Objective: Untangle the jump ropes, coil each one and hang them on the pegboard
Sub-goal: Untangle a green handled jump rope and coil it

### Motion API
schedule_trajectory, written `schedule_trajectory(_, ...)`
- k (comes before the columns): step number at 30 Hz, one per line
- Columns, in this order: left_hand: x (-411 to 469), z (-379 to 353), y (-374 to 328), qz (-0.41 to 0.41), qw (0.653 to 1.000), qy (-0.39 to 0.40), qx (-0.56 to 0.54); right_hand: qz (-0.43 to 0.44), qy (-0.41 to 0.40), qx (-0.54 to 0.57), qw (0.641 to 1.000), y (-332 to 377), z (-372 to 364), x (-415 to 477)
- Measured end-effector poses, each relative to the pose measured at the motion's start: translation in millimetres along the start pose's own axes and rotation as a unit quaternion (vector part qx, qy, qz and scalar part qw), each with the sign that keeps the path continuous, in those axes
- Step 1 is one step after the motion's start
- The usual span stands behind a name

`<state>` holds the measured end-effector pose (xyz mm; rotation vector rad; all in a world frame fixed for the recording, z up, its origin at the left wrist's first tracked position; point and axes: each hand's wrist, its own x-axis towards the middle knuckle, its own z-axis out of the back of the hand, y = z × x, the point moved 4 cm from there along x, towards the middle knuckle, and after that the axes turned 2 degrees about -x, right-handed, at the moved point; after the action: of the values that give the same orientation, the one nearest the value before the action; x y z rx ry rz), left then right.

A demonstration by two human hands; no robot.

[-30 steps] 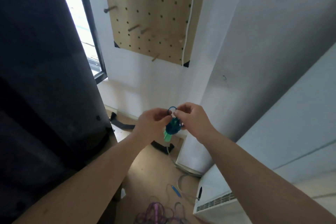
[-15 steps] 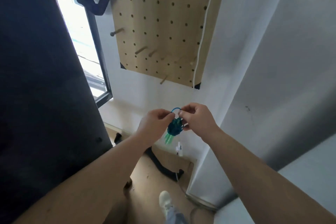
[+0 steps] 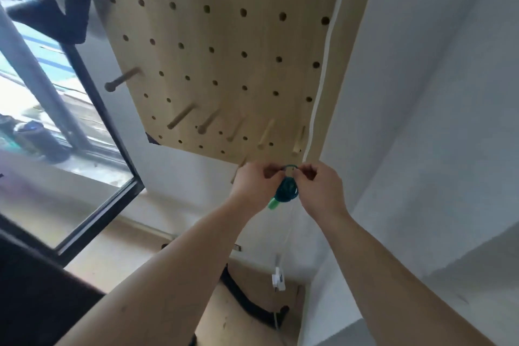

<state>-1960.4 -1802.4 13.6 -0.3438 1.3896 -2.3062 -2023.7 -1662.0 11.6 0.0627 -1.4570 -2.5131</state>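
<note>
Left grip [image 3: 257,185] and right grip [image 3: 320,191] both pinch the coiled blue rope [image 3: 286,191] below the pegboard [image 3: 224,50]; coil blurry, part-hidden by fingers.

The single view comes from the person's head, wide-angle, facing forward and tilted up at the pegboard [image 3: 224,36], which stands close and fills the upper middle. Both forearms reach in from the bottom edge, the left hand [image 3: 257,185] and right hand [image 3: 320,191] meeting near centre. The window [image 3: 56,135] lies left, a wall [image 3: 435,93] right, the floor [image 3: 238,326] low.
</note>
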Motion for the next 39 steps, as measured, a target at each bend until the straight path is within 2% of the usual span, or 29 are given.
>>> schedule_trajectory(6, 37, -16, -4, -0.032, 0.998, -0.03, 0.037, -0.01, -0.047, -0.003, 0.999, -10, -4, 38)
schedule_trajectory(11, 49, -23, -5, -0.029, 0.998, -0.044, -0.041, -0.015, -0.049, 0.022, 0.998, -11, -4, 58)
schedule_trajectory(15, 62, -28, -3, -0.025, 0.997, -0.042, -0.056, -0.021, -0.05, 0.038, 0.998, -12, -5, 68)
schedule_trajectory(20, 70, -40, 0, 0.002, 0.997, -0.019, -0.077, -0.05, -0.039, 0.043, 0.997, -16, -7, 76)
schedule_trajectory(26, 86, -54, -2, 0.039, 0.987, -0.041, -0.152, -0.046, -0.046, 0.034, 0.997, -15, -8, 89)
schedule_trajectory(32, 88, -54, 1, 0.037, 0.99, -0.024, -0.133, -0.046, -0.047, 0.055, 0.996, -18, -12, 87)
schedule_trajectory(36, 72, -53, 7, 0.029, 0.996, 0.015, -0.078, -0.05, -0.073, 0.065, 0.994, -19, -7, 71)
schedule_trajectory(39, 43, -42, 13, 0.029, 0.999, 0.01, -0.042, -0.047, -0.073, 0.074, 0.994, -18, -1, 51)
